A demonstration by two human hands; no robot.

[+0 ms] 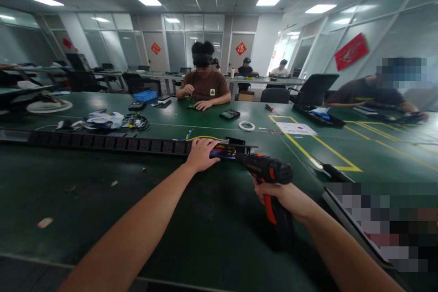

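A long black power strip [133, 145] with a row of sockets lies across the table. Near its right end, my left hand [201, 155] presses down with its fingers bent over the strip's far edge. Just right of that hand the strip is open, and coloured wires [221, 149] and metal parts show inside. My right hand [273, 191] grips the handle of a black and orange cordless drill [267, 169]. The drill points left, its nose close to the open end of the strip; whether the tip touches is hidden. A yellow and a blue wire [190, 137] stick out behind the strip.
Behind the strip lie bundled cables [135, 121], a white ring [247, 126], a black case [229, 114] and a paper sheet [296, 128]. A dark pointed tool [337, 173] lies at the right. Across the table a co-worker [203, 84] handles a small green part; another person leans at far right.
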